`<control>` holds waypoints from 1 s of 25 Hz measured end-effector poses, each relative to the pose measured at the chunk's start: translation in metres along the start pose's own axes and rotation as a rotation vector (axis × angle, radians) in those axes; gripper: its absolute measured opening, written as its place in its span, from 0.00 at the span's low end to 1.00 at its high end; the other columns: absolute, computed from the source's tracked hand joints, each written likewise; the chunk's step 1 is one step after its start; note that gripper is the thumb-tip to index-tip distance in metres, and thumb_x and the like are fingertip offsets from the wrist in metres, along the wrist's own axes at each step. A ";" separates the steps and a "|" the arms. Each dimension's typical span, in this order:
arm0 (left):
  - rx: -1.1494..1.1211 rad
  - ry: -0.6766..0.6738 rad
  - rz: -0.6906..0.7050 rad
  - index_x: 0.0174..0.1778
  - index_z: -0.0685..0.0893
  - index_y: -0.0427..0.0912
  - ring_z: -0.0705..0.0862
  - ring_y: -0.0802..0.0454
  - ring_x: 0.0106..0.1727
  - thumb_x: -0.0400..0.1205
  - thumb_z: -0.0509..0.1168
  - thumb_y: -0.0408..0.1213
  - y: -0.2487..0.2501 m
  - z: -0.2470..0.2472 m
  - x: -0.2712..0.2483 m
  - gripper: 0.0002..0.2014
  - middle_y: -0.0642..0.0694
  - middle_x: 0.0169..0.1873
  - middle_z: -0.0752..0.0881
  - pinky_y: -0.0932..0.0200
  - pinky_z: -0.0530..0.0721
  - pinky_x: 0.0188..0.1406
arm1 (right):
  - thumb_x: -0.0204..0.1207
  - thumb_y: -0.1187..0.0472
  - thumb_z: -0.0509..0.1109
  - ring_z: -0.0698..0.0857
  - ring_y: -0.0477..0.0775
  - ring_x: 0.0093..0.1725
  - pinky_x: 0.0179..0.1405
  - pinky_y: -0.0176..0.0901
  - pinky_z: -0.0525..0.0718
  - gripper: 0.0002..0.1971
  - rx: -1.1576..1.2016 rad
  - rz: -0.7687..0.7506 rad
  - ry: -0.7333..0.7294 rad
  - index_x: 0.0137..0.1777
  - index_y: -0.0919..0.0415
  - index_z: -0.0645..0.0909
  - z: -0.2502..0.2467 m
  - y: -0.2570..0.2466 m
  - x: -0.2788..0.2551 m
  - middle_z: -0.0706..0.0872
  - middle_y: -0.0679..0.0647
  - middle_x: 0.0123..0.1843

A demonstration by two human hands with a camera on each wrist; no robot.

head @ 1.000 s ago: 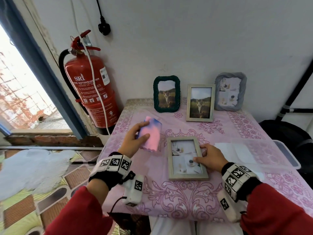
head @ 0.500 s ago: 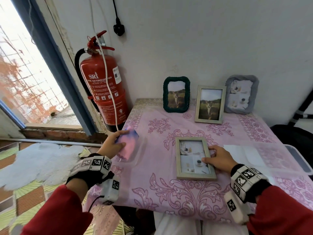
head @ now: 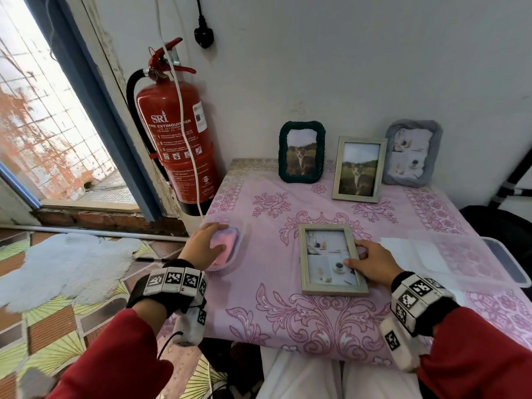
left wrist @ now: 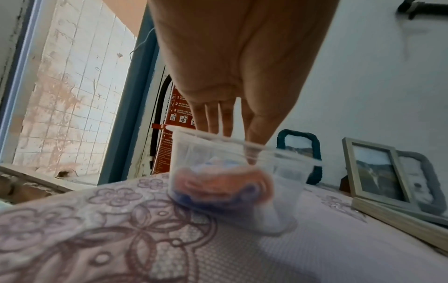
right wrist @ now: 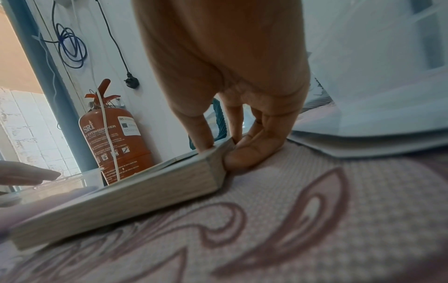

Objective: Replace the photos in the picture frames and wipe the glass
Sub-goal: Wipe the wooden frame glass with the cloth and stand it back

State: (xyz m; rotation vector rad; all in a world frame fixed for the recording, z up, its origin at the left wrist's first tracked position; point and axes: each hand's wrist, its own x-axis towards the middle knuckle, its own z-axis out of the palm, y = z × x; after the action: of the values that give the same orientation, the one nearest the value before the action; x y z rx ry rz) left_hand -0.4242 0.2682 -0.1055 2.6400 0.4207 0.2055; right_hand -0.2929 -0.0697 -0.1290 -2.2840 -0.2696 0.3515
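Note:
A pale wooden picture frame [head: 328, 257] [right wrist: 121, 201] lies face up on the pink floral tablecloth [head: 288, 312]. My right hand [head: 357, 256] [right wrist: 218, 151] pinches its right edge, thumb on top and fingers against the side. At the table's left edge stands a clear plastic container [head: 241, 234] [left wrist: 286, 172] with a pink and blue cloth [head: 227, 246] [left wrist: 218, 180] inside. My left hand [head: 214, 237] [left wrist: 230, 134] hovers over it, fingers straight and reaching down past the rim. The cloth looks blurred low in the container.
Three frames stand against the back wall: a green one [head: 301, 152], a wooden one [head: 358, 168] and a grey one [head: 413, 152]. A red fire extinguisher [head: 175, 139] hangs left of the table. White papers [head: 403, 251] and a clear tray [head: 475, 260] lie to the right.
My left hand carried the cloth from beside the lying frame leftward and down into the container at the table's left edge. The right hand stayed on the frame.

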 end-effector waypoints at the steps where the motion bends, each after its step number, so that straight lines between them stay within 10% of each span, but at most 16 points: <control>1: -0.020 -0.029 0.007 0.72 0.74 0.40 0.72 0.45 0.74 0.79 0.67 0.32 0.002 0.002 0.000 0.24 0.41 0.72 0.75 0.57 0.64 0.75 | 0.70 0.65 0.75 0.79 0.50 0.44 0.43 0.35 0.73 0.23 0.001 0.002 0.002 0.66 0.61 0.78 0.000 0.000 0.000 0.86 0.58 0.51; 8: 0.051 -0.200 -0.078 0.76 0.70 0.46 0.71 0.45 0.75 0.82 0.63 0.38 0.004 0.012 0.002 0.24 0.43 0.76 0.71 0.60 0.61 0.74 | 0.70 0.64 0.75 0.79 0.50 0.45 0.38 0.34 0.73 0.24 -0.011 -0.017 0.009 0.67 0.59 0.78 0.001 0.002 0.001 0.88 0.58 0.57; 18: -0.126 0.209 0.071 0.70 0.75 0.46 0.74 0.46 0.70 0.81 0.63 0.36 0.040 0.004 0.006 0.20 0.45 0.68 0.78 0.52 0.69 0.71 | 0.71 0.65 0.74 0.81 0.45 0.39 0.32 0.28 0.73 0.21 0.012 -0.073 0.002 0.65 0.62 0.80 0.001 0.005 -0.001 0.85 0.48 0.42; 25: -0.084 0.115 0.157 0.70 0.75 0.43 0.73 0.46 0.68 0.80 0.61 0.32 0.092 0.039 0.004 0.20 0.44 0.66 0.77 0.55 0.68 0.69 | 0.71 0.64 0.74 0.82 0.49 0.43 0.44 0.36 0.77 0.21 0.015 -0.086 -0.003 0.65 0.60 0.80 0.002 0.007 0.000 0.88 0.56 0.49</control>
State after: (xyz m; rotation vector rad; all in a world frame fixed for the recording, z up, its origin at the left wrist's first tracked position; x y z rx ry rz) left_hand -0.3886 0.1749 -0.0978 2.5867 0.2357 0.4176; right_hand -0.2931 -0.0728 -0.1359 -2.2497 -0.3640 0.3124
